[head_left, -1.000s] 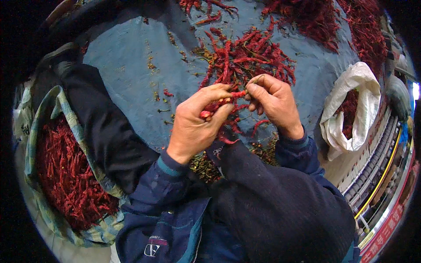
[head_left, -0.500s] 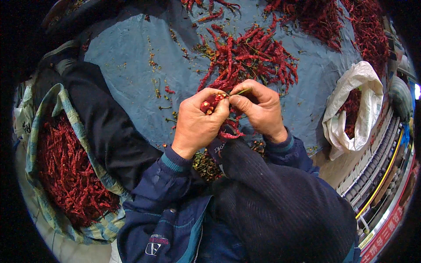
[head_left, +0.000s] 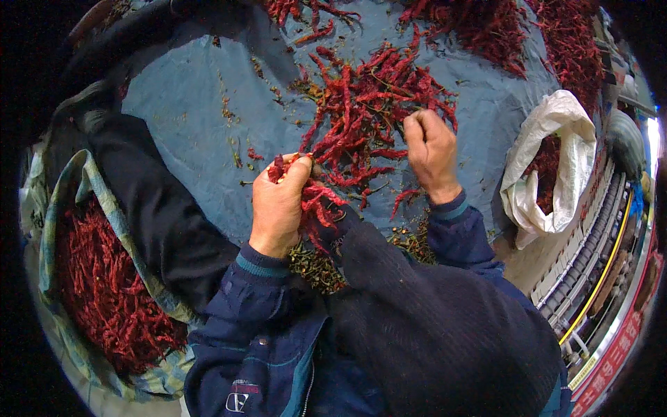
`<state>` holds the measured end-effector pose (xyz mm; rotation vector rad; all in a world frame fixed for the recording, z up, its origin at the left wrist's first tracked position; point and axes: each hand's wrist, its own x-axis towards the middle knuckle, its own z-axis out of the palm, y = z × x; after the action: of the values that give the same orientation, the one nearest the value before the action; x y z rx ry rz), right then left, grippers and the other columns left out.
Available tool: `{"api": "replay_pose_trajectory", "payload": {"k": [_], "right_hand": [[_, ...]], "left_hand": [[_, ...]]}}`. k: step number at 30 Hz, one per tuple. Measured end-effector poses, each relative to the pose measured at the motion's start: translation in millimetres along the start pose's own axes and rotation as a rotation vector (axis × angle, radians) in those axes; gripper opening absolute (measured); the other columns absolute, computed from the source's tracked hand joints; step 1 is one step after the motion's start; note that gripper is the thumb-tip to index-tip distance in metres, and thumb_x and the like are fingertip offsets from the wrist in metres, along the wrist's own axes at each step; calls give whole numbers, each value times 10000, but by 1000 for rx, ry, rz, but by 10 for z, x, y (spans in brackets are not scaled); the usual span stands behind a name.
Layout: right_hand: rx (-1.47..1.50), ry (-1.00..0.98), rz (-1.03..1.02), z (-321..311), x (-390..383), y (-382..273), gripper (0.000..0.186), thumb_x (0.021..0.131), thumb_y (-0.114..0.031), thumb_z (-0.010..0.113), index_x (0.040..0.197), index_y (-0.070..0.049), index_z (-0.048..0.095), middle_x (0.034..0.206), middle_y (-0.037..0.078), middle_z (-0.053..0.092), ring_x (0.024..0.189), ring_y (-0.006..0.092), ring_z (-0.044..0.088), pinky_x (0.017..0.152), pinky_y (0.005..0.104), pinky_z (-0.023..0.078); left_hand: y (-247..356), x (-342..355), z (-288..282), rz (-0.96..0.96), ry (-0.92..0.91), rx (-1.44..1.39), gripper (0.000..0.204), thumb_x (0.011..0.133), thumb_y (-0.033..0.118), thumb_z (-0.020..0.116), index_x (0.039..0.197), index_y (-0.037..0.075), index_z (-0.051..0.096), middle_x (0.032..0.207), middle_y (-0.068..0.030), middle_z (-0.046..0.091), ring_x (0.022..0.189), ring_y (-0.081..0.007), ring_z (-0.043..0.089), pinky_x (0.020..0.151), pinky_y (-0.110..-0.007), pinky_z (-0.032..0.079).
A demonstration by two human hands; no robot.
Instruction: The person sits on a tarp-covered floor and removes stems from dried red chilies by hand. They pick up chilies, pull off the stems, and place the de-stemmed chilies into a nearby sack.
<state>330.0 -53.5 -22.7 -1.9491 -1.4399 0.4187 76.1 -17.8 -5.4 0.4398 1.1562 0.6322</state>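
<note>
1. Lying by the near knee: loose stems (head_left: 316, 267), seeds among them. Hanging chillies reach close above; any that slip could get lost in the litter.
2. Beside the left leg, a checked bag (head_left: 156, 382) of red chillies. A stray stem landing here could be hard to spot.
3. Left hand (head_left: 274, 205) clasps a bunch of chillies (head_left: 319, 205), thumb pressed on the fingers; some poke out on top, others dangle toward the knee. Risk: a loose thumb sheds the outer ones; too tight a squeeze may crack dry skins and spill seed.
4. Right hand (head_left: 431, 149) is well apart from the left, fingers curled, thumb against forefinger. Cannot tell whether it pinches a stem.
5. Just beside it, the pile (head_left: 375, 90) on the blue sheet (head_left: 180, 83). Pods lie crossed and tangled; one careless tug could drag neighbours along or snap a tip.
6. To the right, a white sack (head_left: 577, 174), mouth open, chillies inside. If knocked, it might spill.
7. Farthest, a larger heap (head_left: 486, 28). Sliding pods could blur it into the pile.
</note>
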Motion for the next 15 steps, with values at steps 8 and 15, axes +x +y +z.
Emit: {"api": "replay_pose_trajectory", "payload": {"k": [8, 15], "right_hand": [[-301, -136, 48, 236, 378, 344, 268, 874, -324, 706, 888, -57, 706, 913, 157, 709, 840, 366, 682, 716, 463, 535], [-76, -78, 63, -4, 342, 16, 174, 866, -210, 698, 912, -42, 691, 856, 165, 700, 772, 348, 684, 684, 419, 538]], "left_hand": [[21, -53, 85, 30, 1, 69, 124, 962, 141, 659, 1003, 23, 665, 864, 2, 668, 745, -74, 595, 678, -242, 488], [91, -118, 156, 138, -75, 170, 182, 923, 71, 716, 1091, 40, 653, 872, 36, 640, 739, -39, 568, 668, -210, 481]]}}
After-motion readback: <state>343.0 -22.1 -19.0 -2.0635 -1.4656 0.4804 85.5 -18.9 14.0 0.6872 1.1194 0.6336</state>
